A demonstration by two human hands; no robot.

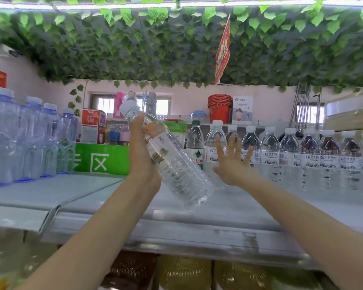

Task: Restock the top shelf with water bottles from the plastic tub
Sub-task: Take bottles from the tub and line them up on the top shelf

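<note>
Above top shelf (pixel 228 206), left hand (pixel 139 151) clasps tilted water bottle (pixel 176 170); right hand (pixel 233 166) splays its fingers (pixel 219 147), apparently touching nothing.

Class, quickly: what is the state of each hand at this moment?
Left hand: closed round a tilted water bottle.
Right hand: open, fingers spread, holding nothing.

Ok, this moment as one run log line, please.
left hand: grips tilted water bottle | right hand: open | top shelf: bottle not placed
</note>
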